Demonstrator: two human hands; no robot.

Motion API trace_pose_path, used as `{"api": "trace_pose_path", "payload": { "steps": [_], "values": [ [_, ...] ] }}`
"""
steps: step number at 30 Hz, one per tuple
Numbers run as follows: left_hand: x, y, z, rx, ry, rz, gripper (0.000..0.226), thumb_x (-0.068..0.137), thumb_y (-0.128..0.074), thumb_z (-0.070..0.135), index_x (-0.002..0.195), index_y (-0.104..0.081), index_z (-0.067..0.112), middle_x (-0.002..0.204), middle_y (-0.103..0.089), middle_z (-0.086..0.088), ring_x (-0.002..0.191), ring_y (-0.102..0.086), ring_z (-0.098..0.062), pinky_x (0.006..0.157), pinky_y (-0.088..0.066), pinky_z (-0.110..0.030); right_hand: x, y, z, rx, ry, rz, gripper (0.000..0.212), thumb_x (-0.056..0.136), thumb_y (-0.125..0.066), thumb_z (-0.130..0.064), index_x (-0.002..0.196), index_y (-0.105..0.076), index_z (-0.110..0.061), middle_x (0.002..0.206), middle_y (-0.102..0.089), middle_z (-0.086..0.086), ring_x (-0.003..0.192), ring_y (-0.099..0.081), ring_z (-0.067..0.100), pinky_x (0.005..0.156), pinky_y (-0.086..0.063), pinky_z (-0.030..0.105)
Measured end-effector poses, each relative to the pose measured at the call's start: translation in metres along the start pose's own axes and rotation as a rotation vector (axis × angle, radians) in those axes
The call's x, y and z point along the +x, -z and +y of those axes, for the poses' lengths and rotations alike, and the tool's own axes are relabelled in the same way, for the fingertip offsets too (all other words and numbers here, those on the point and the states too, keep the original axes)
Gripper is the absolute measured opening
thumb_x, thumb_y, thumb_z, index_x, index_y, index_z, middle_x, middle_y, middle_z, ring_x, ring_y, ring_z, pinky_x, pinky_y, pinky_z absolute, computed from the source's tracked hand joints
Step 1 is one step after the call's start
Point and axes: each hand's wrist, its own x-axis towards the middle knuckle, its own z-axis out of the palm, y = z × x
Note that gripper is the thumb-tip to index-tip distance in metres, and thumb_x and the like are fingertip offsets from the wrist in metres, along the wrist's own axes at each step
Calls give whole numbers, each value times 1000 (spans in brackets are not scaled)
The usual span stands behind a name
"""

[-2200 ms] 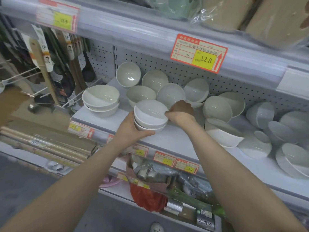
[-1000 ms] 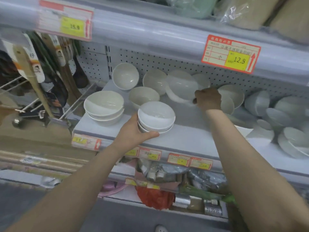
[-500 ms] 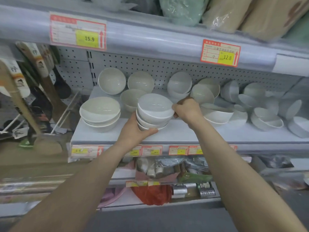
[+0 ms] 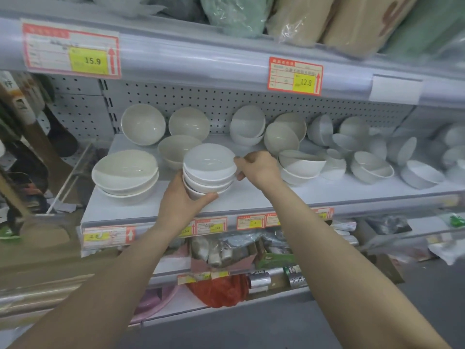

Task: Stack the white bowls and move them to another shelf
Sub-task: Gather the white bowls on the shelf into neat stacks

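I face a pale grey metal shelving unit (image 4: 191, 60) with a perforated back panel (image 4: 226, 99), above a dark grey floor (image 4: 432, 293)

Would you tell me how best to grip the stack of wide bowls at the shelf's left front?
Take the bottom bowl low on its wall at both sides, from the front. The stack of wide bowls stands upright and nested near the shelf edge, so lifting the lowest should carry all.

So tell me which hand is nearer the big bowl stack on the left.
Left. The left hand grips the small stack beside the big stack; the right hand holds that small stack's far rim.
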Motion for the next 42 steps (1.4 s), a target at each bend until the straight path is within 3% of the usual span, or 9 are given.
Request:
{"api": "trace_pose_path", "payload": {
  "steps": [7, 14, 19, 22, 24, 28, 32, 37, 42],
  "values": [
    [-36, -8, 3, 106, -18, 279, 60, 70, -84, 45, 103, -41, 19, 100, -45, -3, 87, -51, -23, 78, -50, -46, 16, 73, 41, -16, 123, 331, 32, 82, -49, -39, 94, -74, -23, 80, -75, 7, 86, -66, 31, 78, -55, 35],
    [-64, -54, 50, 162, -293, 115, 21, 82, -77, 29, 95, -61, 34, 89, -57, 16, 71, -58, -9, 71, -51, -33, 45, 150, 109, -164, 75, 408, 27, 89, -52, -25, 109, -70, -20, 104, -71, 15, 95, -64, 38, 81, -54, 41],
    [-48, -127, 100, 222, -246, -1, 57, 84, -73, 41, 135, -52, 25, 111, -55, 12, 88, -55, -6, 80, -49, -24, 72, 173, 147, -201, -68, 161, 47, 88, -45, -52, 98, -71, -14, 101, -72, 12, 93, -64, 36, 85, -54, 41],
    [-21, -163, 114, 276, -137, -12, 79, 82, -73, 48, 144, -41, 12, 128, -52, -2, 108, -56, -19, 90, -50, -35, 82, 177, 153, -108, -152, -31, 47, 92, -48, -53, 87, -65, -10, 84, -75, 6, 88, -65, 29, 86, -54, 37],
    [-6, -179, 116, 305, -64, -32, 91, 80, -74, 52, 148, -35, 7, 140, -48, -10, 121, -53, -25, 98, -48, -41, 87, 177, 153, -69, -196, -130, 42, 93, -50, -50, 72, -56, -14, 71, -71, 3, 67, -59, 23, 71, -53, 31],
    [14, -200, 117, 314, 45, -96, 106, 77, -77, 54, 154, -22, 5, 155, -35, -15, 138, -41, -29, 110, -39, -45, 99, 168, 163, 112, -255, -246, 19, 92, -59, -29, 97, -57, -12, 52, -66, 3, 47, -43, 15, 52, -33, 23],
    [29, -211, 115, 228, 83, -122, 115, 70, -82, 53, 154, -20, 7, 157, -33, -12, 139, -41, -27, 109, -40, -44, 110, 165, 166, 199, -248, -270, 11, 90, -61, -22, 96, -54, -15, 45, -64, 0, 43, -46, 12, 51, -30, 21],
    [42, -222, 121, 33, 16, -139, 95, 63, -90, 41, 141, -40, 22, 134, -56, 0, 120, -56, -20, 96, -49, -35, 112, 160, 162, 184, -231, -247, 6, 83, -59, -9, 88, -62, -10, 52, -66, 6, 68, -62, 23, 49, -34, 20],
    [57, -225, 120, -74, 11, -128, 93, 57, -90, 48, 134, -41, 28, 120, -62, 11, 107, -62, -13, 89, -54, -36, 123, 170, 157, 154, -84, -126, 14, 77, -57, -4, 67, -65, -11, 54, -68, 5, 53, -61, 15, 54, -45, 20]
  ]
}}
